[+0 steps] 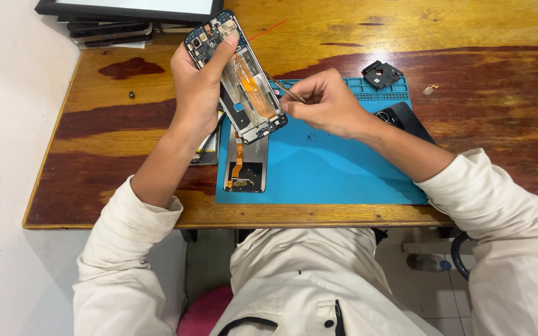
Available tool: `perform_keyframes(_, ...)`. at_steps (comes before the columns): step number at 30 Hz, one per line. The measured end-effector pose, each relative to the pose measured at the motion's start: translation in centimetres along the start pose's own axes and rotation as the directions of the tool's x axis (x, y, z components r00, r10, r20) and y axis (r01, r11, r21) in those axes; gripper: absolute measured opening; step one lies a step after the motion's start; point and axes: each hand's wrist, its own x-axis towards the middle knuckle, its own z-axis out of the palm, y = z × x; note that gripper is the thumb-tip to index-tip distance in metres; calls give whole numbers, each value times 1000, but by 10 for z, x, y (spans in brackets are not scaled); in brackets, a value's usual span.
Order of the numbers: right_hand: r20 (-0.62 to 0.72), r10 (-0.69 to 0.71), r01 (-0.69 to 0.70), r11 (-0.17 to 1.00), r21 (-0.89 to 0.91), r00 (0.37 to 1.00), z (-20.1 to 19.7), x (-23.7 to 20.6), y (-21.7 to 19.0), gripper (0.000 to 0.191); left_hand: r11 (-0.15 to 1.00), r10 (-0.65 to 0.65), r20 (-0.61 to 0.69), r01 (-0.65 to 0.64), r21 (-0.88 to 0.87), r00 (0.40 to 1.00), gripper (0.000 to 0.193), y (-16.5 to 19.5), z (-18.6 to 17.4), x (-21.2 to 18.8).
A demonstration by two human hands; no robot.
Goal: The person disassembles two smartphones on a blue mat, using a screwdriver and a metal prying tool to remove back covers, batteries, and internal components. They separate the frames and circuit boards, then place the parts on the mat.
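A worn wooden worktop (468,124) carries a blue mat (331,168). On the mat lie a screen panel (247,165), a black phone back cover (406,118) and a small black bracket (381,73). A tiny screw (132,94) sits on bare wood at left; dark slabs (110,31) are stacked at the far corner.

Left hand (197,87) raised with fingers (222,53) wrapped in a grip; right hand (325,102) pinched closed beside it.

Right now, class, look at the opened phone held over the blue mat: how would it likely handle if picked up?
The opened phone is probably stiff, since it stays straight in the left hand. It looks fragile: bare circuit parts and an orange ribbon show. It seems light, as one hand holds it while the right hand works with a thin tool.
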Motion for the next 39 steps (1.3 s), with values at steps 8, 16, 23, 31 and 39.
perform_keyframes(8,-2,-9,9,1000,-26,1000,0,0,2,10,1000,-16,-8,16,3,1000,13,-1,1,0)
perform_keyframes(16,13,-40,40,998,-50,999,0,0,2,10,1000,-21,15,21,10,1000,14,-1,1,-1)
perform_keyframes(23,20,-53,54,996,-64,998,2,-2,3,7,999,-42,-1,42,16,999,15,0,2,-1)
perform_keyframes(31,18,-49,50,997,-57,999,3,-2,3,8,999,-50,-1,50,10,999,15,0,2,0)
perform_keyframes(39,11,-24,25,995,-93,1000,1,-1,3,9,1000,-26,-6,26,12,1000,15,1,1,1)
